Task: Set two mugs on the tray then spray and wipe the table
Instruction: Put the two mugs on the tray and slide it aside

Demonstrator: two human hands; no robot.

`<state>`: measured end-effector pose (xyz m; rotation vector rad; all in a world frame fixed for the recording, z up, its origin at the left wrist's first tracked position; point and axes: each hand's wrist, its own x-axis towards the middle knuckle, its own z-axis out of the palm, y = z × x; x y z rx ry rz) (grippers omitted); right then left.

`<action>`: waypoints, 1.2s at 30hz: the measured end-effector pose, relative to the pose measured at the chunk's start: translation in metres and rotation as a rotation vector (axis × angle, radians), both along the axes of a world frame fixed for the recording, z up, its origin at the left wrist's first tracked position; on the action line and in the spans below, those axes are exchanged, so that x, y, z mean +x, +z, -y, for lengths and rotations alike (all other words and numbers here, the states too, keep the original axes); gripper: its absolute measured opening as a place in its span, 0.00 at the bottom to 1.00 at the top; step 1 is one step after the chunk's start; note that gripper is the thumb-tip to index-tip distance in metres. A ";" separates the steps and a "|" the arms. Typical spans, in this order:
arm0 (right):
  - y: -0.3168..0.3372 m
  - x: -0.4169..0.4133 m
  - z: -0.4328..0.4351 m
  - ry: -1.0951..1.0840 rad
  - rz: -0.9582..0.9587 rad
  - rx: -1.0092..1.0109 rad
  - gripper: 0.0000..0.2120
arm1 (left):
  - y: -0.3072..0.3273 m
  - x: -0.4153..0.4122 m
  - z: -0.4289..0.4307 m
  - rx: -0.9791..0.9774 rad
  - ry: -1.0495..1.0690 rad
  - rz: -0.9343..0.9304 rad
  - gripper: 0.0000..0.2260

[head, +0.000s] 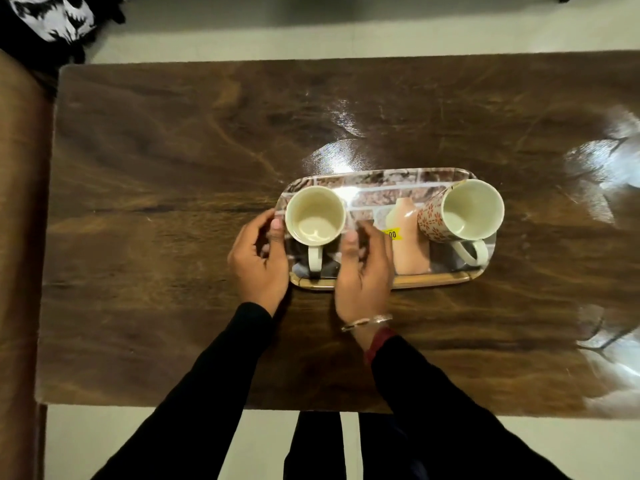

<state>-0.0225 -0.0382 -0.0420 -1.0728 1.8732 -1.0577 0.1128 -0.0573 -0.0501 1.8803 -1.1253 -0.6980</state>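
Note:
A rectangular printed tray (pixel 433 279) lies on the dark wooden table (pixel 173 168), right of centre. Two mugs stand upright on it with their handles toward me. The cream mug (pixel 315 220) is at the tray's left end and the red-flowered mug (pixel 472 209) at its right end. My left hand (pixel 259 265) curls against the cream mug's left side. My right hand (pixel 365 275) curls against its right side, thumb on the wall. No spray bottle or cloth is in view.
The table's glossy top shows glare patches at the right (pixel 609 161). A black and white fabric (pixel 45 19) lies on the floor beyond the far left corner. A brown piece of furniture (pixel 17 237) stands along the table's left edge.

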 end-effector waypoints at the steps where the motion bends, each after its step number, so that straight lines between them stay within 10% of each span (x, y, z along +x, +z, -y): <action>1: 0.000 -0.011 -0.011 -0.055 -0.036 -0.052 0.17 | -0.002 0.000 -0.003 0.025 0.047 0.005 0.09; 8: -0.021 -0.153 -0.048 -0.543 -0.221 0.064 0.12 | -0.016 0.010 -0.010 0.208 0.113 -0.066 0.07; 15: -0.029 -0.211 0.025 -0.014 -0.354 0.251 0.14 | -0.021 0.011 -0.002 0.293 0.094 -0.063 0.12; 36: 0.001 -0.139 0.155 0.425 -0.382 0.151 0.13 | -0.009 0.080 -0.028 0.301 0.438 -0.358 0.09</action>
